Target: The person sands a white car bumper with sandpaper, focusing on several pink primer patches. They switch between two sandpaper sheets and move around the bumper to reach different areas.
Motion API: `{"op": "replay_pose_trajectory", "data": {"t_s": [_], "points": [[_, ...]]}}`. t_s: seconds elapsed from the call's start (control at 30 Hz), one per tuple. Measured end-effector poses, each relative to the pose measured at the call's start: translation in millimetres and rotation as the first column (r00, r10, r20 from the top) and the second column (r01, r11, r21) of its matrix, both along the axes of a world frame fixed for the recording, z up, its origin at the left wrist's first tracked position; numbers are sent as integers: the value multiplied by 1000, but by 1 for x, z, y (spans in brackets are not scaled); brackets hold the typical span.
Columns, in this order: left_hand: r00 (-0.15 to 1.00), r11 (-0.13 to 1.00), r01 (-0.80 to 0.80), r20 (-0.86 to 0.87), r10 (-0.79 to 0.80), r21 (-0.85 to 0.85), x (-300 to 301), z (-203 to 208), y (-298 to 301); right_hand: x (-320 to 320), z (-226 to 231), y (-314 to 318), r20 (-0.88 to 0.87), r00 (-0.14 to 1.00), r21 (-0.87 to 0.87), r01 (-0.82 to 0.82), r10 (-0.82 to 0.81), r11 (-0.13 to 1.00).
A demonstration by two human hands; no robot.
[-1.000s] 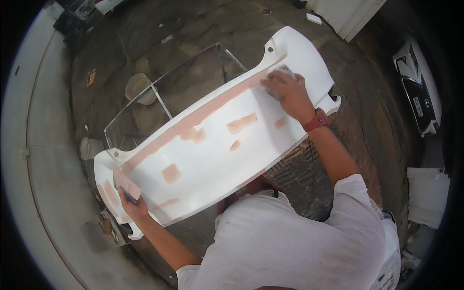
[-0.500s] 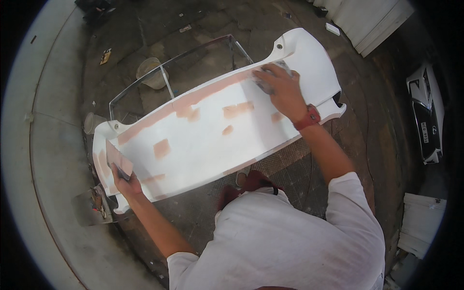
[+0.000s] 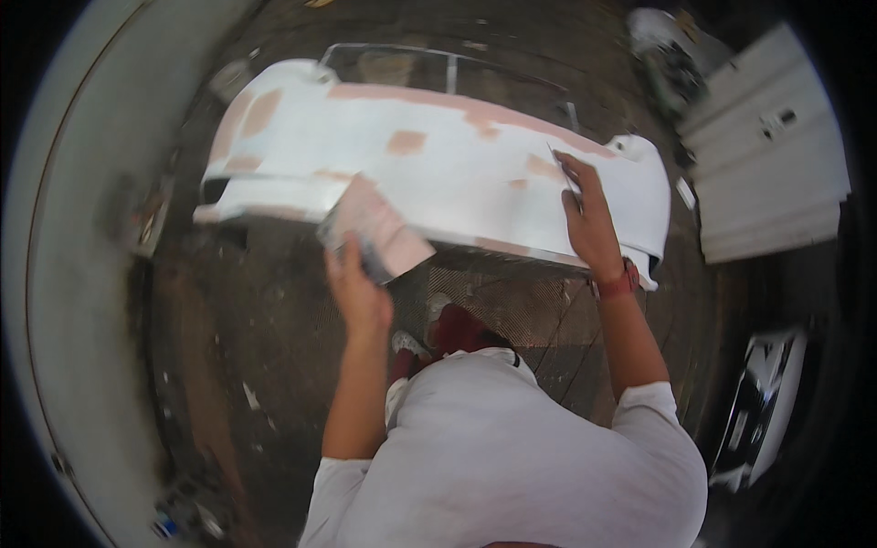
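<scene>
A white car bumper (image 3: pixel 457 187) with pinkish filler patches lies across the view in front of me. My left hand (image 3: pixel 359 288) grips a flat, squarish pink-and-grey sheet (image 3: pixel 388 224), held just off the bumper's near edge; whether it is stiff board or paper I cannot tell. Above the bumper's right part is my right hand (image 3: pixel 591 210), a red watch strap on its wrist. Between its thumb and fingers is a thin flat piece (image 3: pixel 568 173), seen nearly edge-on. Whether that piece touches the bumper cannot be made out.
A metal frame stand (image 3: pixel 451 73) shows behind the bumper. Ribbed whitish panels (image 3: pixel 772 146) stand at the far right, and another car part (image 3: pixel 756 411) lies at the lower right. A pale wall (image 3: pixel 100 183) runs along the left.
My left hand has come away from the bumper's left end with the sheet, toward me. My right hand has lifted from its far edge and drawn nearer. The whole view has turned.
</scene>
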State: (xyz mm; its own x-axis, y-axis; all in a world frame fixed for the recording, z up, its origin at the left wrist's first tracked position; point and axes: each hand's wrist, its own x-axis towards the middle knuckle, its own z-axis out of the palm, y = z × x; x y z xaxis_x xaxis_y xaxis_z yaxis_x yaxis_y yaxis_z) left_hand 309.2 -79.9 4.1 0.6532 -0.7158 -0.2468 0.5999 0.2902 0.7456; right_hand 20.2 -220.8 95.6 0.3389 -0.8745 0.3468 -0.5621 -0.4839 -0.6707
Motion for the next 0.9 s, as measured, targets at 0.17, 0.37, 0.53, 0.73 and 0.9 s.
{"op": "replay_pose_trajectory", "data": {"t_s": [0.17,0.37,0.53,0.73,0.9], "points": [[995,990,-70,-84,60,-120,-28,40,11,82,49,74,-110,743,46,-659,660,750],[985,961,-167,-89,150,-219,-52,46,-6,60,44,32,-558,592,25,-688,582,725],[941,950,-259,177,289,-175,-98,37,-36,-1,71,-27,-682,600,-217,-713,419,667],[778,926,-374,527,341,-45,-153,42,-71,-40,50,-65,-661,548,-220,-795,513,566],[806,808,-587,51,589,-48,-152,23,-53,-52,26,-120,-628,438,-71,-856,644,513]]}}
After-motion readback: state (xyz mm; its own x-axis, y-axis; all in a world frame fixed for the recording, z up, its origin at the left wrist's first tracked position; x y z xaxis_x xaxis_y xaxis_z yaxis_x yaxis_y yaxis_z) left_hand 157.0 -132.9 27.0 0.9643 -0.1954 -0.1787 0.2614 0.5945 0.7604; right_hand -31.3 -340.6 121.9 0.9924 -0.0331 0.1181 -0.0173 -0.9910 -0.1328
